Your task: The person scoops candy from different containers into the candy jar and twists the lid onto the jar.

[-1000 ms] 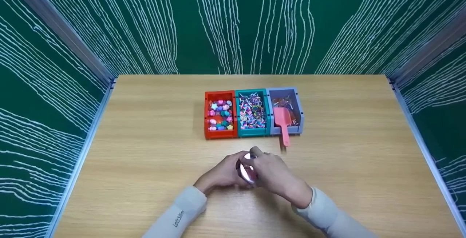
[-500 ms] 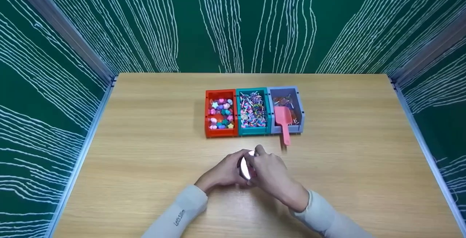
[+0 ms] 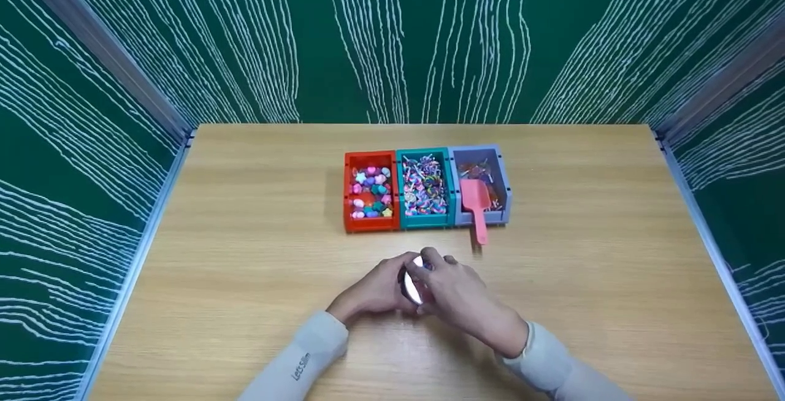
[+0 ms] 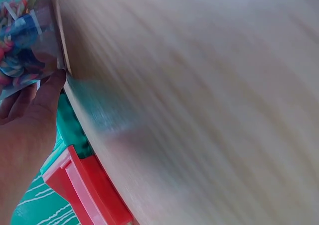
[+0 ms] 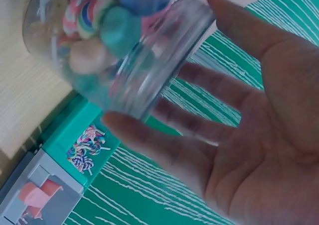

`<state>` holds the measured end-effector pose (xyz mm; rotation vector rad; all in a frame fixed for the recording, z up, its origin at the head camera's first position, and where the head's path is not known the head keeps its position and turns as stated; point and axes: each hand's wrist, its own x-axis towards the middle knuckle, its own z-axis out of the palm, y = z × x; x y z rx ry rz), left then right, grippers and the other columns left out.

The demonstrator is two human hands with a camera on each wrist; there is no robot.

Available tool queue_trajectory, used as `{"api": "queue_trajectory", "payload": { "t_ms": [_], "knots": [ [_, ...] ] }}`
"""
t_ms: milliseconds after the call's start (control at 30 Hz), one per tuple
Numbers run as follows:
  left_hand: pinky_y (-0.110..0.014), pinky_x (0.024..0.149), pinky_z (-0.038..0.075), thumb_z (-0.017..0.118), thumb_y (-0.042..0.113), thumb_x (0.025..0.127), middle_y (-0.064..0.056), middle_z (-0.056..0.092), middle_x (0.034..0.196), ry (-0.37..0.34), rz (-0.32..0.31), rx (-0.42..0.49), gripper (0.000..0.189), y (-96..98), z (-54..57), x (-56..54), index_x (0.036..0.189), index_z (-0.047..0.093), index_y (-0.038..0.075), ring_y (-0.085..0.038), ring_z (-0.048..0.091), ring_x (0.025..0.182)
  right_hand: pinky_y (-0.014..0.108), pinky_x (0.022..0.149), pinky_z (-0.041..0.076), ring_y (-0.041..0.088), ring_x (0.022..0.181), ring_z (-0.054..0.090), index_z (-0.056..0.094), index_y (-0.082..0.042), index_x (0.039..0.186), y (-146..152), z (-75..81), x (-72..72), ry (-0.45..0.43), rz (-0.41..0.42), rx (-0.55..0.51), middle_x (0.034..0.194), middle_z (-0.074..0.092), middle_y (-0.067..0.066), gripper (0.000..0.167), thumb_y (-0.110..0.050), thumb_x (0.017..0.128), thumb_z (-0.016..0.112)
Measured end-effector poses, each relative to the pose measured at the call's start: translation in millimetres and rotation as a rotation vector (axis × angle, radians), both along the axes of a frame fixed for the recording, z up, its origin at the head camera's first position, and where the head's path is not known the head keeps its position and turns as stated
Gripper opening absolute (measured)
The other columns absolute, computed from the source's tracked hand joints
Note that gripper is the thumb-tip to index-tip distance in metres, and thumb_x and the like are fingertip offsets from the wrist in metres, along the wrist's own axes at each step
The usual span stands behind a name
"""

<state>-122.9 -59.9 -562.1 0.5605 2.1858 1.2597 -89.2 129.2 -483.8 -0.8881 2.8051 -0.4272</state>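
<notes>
In the head view a clear round jar (image 3: 412,287) is held between both hands near the table's front, its shiny end tilted up. My left hand (image 3: 383,287) grips the jar's body from the left. Fingers and thumb of my right hand (image 3: 460,294) grip around the lid end. Colourful sweet-shaped charms fill the jar (image 5: 94,41) in the right wrist view, where the right hand (image 5: 264,130) spreads around a ribbed, clear lid (image 5: 154,60). The left hand (image 4: 30,115) supports the jar (image 4: 25,46) in the left wrist view. Glare hides part of the lid from above.
Beyond the hands stand three joined bins: red (image 3: 372,225) with bead-like charms, teal (image 3: 426,221) with small lollipops, and grey-purple (image 3: 503,189) with loose pieces. A pink scoop (image 3: 477,202) leans in the last, handle over its front. Green, white-lined walls (image 3: 423,39) surround the table (image 3: 257,217).
The right hand has shifted and turned slightly about the lid, with its fingers moving right, then back. The glare on the lid is narrower than a second ago. The left hand stays nearly still.
</notes>
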Motion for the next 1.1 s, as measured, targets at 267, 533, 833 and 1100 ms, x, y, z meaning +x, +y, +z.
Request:
{"api": "queue_trajectory", "payload": {
  "t_ms": [267,533,833,1100],
  "knots": [
    [-0.045,0.122,0.039,0.095,0.025,0.079,0.007,0.057,0.153,-0.033,0.014,-0.035,0.093,-1.1,0.7,0.6,0.158,0.046,0.027,-0.021,0.053,0.142,0.047,0.077,0.064,0.034,0.091,0.067,0.070,-0.004,0.133,-0.1,9.1,-5.0,-0.071,0.033,-0.035,0.124,0.060,0.023,0.060,-0.010,0.079,0.093],
    [-0.037,0.116,0.044,0.095,0.021,0.074,0.006,0.066,0.140,0.020,0.019,0.000,0.084,0.2,-2.1,0.0,0.149,0.056,0.022,-0.015,0.060,0.125,0.045,0.055,0.059,0.029,0.061,0.062,0.073,-0.001,0.120,-7.7,1.9,0.4,0.062,-0.083,-0.038,0.098,0.060,0.018,0.055,-0.016,0.073,0.097],
    [-0.038,0.117,0.044,0.095,0.025,0.075,0.007,0.064,0.141,0.018,0.019,0.008,0.084,-0.8,-3.0,-1.5,0.149,0.055,0.023,-0.015,0.060,0.127,0.049,0.062,0.061,0.030,0.079,0.067,0.073,-0.001,0.126,-11.7,3.1,0.8,0.023,-0.168,0.020,0.103,0.063,0.017,0.070,-0.030,0.069,0.102],
    [-0.038,0.118,0.043,0.095,0.022,0.076,0.005,0.063,0.145,0.018,0.001,-0.003,0.089,-1.3,-2.1,-1.6,0.154,0.052,0.022,-0.014,0.059,0.128,0.049,0.066,0.064,0.038,0.102,0.068,0.069,-0.008,0.135,-5.7,-0.3,2.4,0.055,-0.017,0.052,0.125,0.061,0.022,0.063,-0.024,0.080,0.095]
  ]
}}
